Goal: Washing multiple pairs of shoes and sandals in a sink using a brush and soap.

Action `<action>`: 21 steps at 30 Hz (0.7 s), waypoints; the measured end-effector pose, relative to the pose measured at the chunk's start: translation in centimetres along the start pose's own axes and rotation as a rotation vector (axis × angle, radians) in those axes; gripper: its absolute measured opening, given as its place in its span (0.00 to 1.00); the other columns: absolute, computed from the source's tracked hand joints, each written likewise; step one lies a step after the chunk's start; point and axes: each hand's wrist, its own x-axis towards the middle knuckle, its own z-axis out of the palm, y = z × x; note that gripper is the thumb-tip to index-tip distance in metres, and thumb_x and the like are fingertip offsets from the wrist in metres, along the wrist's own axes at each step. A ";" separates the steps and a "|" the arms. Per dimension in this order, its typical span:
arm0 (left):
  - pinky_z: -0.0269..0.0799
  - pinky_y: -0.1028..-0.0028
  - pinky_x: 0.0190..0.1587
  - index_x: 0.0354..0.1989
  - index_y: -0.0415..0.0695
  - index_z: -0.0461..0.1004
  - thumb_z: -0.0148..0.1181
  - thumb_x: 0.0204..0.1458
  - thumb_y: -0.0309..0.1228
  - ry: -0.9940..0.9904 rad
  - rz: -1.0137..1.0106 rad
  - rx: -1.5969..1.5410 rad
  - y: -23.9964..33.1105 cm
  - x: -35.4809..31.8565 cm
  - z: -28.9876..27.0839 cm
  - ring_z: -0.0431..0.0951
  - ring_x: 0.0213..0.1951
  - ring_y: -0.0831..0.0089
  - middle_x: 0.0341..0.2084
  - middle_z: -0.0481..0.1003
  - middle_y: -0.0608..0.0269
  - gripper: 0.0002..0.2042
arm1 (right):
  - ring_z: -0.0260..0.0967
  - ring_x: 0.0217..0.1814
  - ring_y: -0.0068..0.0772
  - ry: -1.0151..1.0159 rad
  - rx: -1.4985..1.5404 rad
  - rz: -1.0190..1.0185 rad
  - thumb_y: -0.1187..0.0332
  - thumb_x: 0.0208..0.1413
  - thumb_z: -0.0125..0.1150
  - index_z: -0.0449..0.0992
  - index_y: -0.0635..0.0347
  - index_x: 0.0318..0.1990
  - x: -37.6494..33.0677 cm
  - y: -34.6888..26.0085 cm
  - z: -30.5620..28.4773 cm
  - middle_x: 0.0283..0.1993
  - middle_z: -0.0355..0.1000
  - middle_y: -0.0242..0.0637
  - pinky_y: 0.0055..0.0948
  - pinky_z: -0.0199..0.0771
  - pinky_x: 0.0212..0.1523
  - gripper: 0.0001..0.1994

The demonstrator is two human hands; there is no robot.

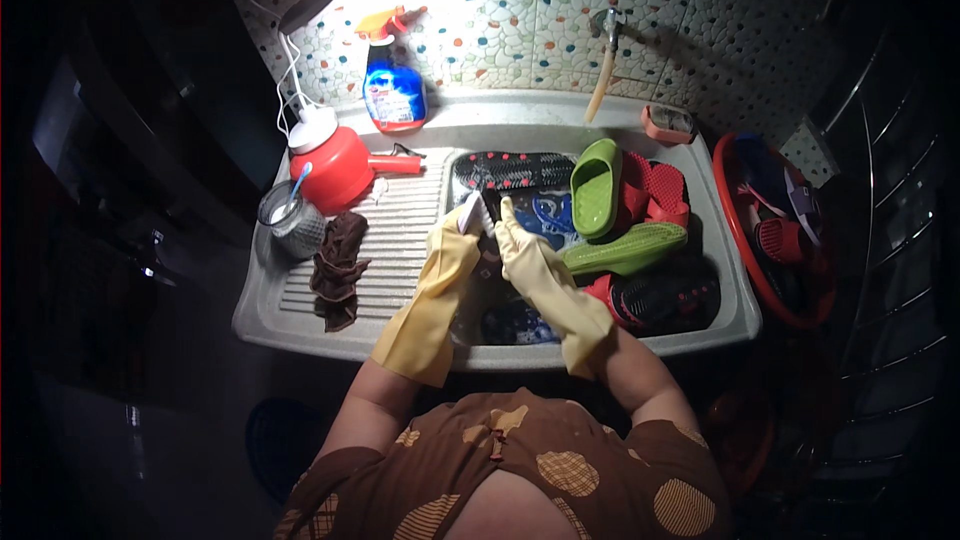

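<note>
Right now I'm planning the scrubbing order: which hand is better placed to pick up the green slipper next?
The right hand. It is beside the green slipper in the sink, and the left hand holds a brush.

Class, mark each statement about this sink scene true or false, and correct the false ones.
1. Both hands, left and right, wear yellow rubber gloves. True.
2. The green slippers lie on the ribbed drainboard. False: they lie in the sink basin.
3. A blue spray bottle stands at the tiled wall. True.
4. The brown cloth hangs from the tap. False: it lies on the drainboard.
</note>
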 end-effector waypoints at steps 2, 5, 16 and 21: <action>0.71 0.74 0.36 0.45 0.42 0.80 0.58 0.56 0.27 -0.086 -0.028 -0.039 0.2 0.1 -0.2 0.76 0.33 0.76 0.30 0.80 0.63 0.10 | 0.56 0.12 0.20 0.175 0.098 -0.369 0.54 0.71 0.46 0.61 0.41 0.72 0.5 0.8 0.5 0.15 0.62 0.33 0.27 0.60 0.15 0.24; 0.72 0.66 0.48 0.48 0.44 0.78 0.55 0.59 0.35 -0.035 -0.265 0.052 -0.5 1.0 -0.8 0.79 0.44 0.62 0.41 0.79 0.48 0.13 | 0.55 0.09 0.20 -0.033 0.182 0.137 0.50 0.71 0.43 0.64 0.44 0.69 1.7 0.3 0.4 0.15 0.64 0.30 0.25 0.58 0.11 0.24; 0.64 0.67 0.57 0.59 0.37 0.68 0.42 0.67 0.35 -0.040 -0.205 -0.036 -5.1 -0.6 -5.5 0.71 0.54 0.60 0.52 0.72 0.51 0.19 | 0.75 0.41 0.46 -0.500 0.015 0.498 0.52 0.67 0.43 0.63 0.58 0.66 0.5 -10.0 2.9 0.46 0.73 0.57 0.39 0.75 0.41 0.26; 0.67 0.66 0.52 0.57 0.38 0.69 0.42 0.67 0.37 -0.036 -0.093 -0.126 -3.5 1.2 -3.5 0.73 0.48 0.61 0.46 0.74 0.53 0.18 | 0.71 0.17 0.38 -0.339 0.335 0.679 0.55 0.67 0.43 0.69 0.56 0.52 1.0 -10.3 2.5 0.23 0.75 0.41 0.36 0.71 0.19 0.17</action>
